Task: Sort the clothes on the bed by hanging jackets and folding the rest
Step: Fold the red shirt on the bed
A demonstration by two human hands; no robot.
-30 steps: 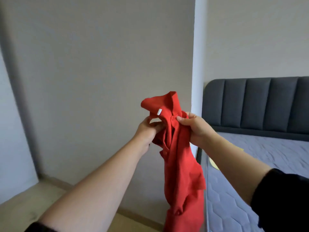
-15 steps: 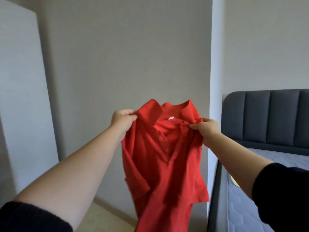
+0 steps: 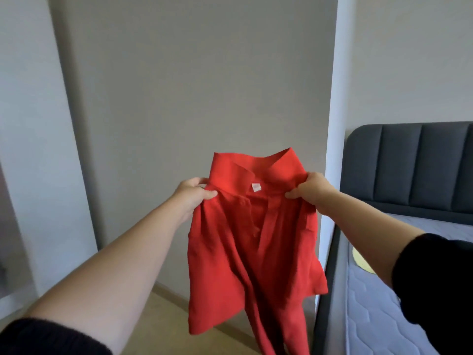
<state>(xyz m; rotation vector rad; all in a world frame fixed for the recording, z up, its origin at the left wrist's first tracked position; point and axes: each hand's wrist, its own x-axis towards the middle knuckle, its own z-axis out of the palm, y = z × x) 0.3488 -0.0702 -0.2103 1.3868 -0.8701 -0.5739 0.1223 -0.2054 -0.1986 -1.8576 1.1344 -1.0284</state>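
A red polo shirt (image 3: 245, 252) hangs in the air in front of me, collar up, with a small white label inside the neck. My left hand (image 3: 192, 194) pinches its left shoulder just below the collar. My right hand (image 3: 311, 190) pinches the right shoulder at the same height. The shirt's body and short sleeves drop straight down and its hem runs out of the frame at the bottom. The bed (image 3: 399, 311) with its grey quilted mattress lies to the right, below my right arm.
A dark grey padded headboard (image 3: 414, 165) stands at the far right against the wall. A pale yellow item (image 3: 359, 260) lies on the mattress, partly hidden by my right arm. A plain grey wall is straight ahead; a white panel (image 3: 30, 149) stands at the left. Light wooden floor lies below.
My hands moved apart along the shoulders and spread the bunched red shirt out flat, collar upward. The view turned slightly back to the right, with more of the bed showing.
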